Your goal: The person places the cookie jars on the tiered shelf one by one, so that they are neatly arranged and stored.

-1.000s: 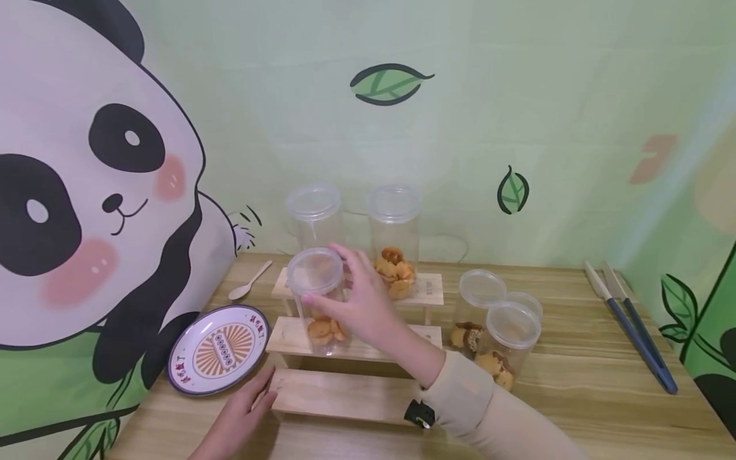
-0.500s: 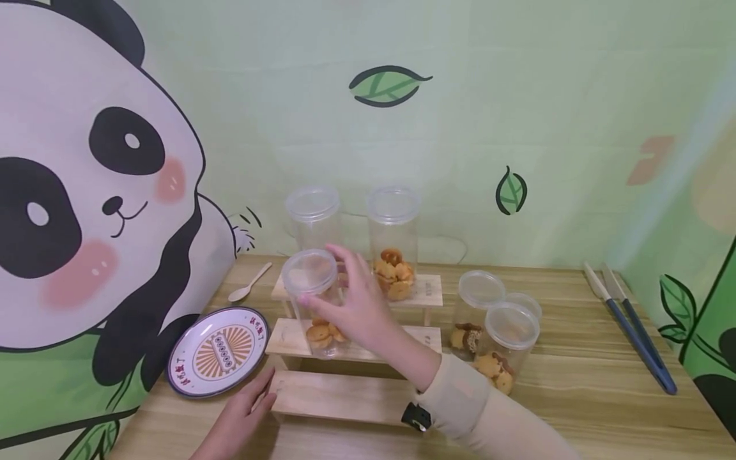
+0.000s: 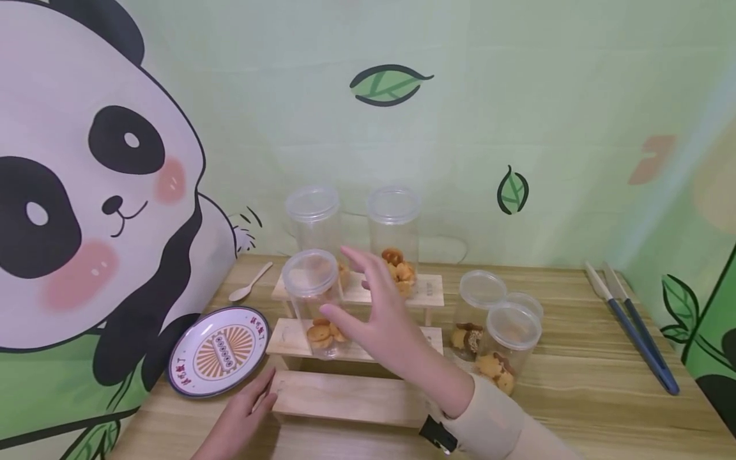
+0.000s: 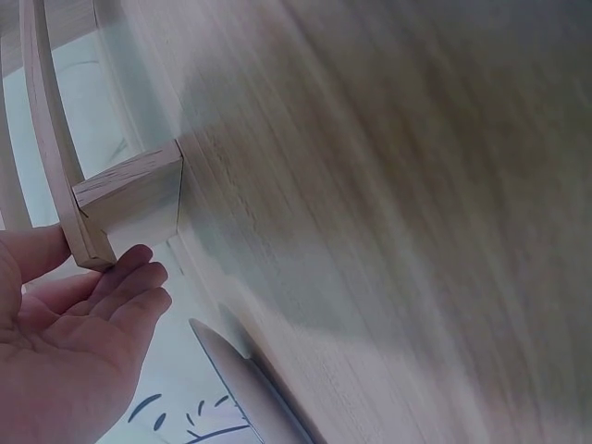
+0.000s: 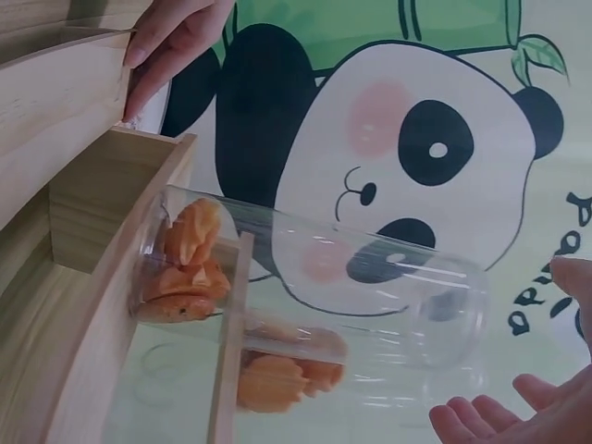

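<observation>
A clear lidded jar [image 3: 310, 297] of small cookies stands upright on the left of the middle step of a wooden tiered stand [image 3: 347, 397]. Just right of this jar is my right hand [image 3: 397, 329], fingers spread and holding nothing; the right wrist view shows a gap between its fingers and the jar's lid end [image 5: 458, 310]. My left hand [image 3: 238, 412] pinches the left end of the stand's lowest step, thumb on one face and fingers on the other in the left wrist view. Two more cookie jars stand on the top step, one at left [image 3: 313, 214], one at right [image 3: 394, 223].
Several lidded cookie jars [image 3: 513, 338] stand on the table right of the stand. A patterned plate [image 3: 259, 348] and a small spoon [image 3: 241, 292] lie at left. Blue-handled tongs [image 3: 638, 338] lie at far right. A panda-printed backdrop [image 3: 460, 128] rises behind.
My right hand has let go of the middle-step jar and drawn back to the right. That jar shifted slightly left before the release. The left hand stays on the stand.
</observation>
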### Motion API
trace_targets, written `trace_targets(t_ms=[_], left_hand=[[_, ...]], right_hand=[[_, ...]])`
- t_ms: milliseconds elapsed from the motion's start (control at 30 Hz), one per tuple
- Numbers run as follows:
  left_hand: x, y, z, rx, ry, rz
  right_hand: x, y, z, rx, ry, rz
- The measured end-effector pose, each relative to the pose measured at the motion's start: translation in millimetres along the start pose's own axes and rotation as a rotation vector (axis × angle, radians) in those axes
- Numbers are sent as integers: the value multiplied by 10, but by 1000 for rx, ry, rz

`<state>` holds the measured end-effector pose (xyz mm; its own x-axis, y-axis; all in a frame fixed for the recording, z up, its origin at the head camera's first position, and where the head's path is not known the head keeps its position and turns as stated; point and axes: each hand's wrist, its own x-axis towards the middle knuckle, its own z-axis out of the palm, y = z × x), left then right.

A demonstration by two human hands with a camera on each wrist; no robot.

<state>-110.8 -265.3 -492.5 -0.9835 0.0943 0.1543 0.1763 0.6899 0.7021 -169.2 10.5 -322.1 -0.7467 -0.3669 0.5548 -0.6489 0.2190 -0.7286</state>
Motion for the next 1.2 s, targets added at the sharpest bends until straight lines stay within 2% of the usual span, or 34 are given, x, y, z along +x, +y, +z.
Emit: trace_targets(t_ms=[267, 400, 733, 867, 1200], left_hand=[[-7, 6, -9, 7, 4, 6], [-7, 3, -7, 6, -3, -2], [-13, -5, -13, -1, -1, -8], [-15, -8, -8, 0, 4, 3], [-18, -22, -4, 1, 14, 13]], right_hand=[[-297, -81, -261, -57, 9, 40], [-426, -77, -399, -81, 22, 27], [-586, 57, -708, -207, 60, 28], [-665, 113, -838, -265, 100, 76], [-871, 308, -1262, -330, 196, 207]])
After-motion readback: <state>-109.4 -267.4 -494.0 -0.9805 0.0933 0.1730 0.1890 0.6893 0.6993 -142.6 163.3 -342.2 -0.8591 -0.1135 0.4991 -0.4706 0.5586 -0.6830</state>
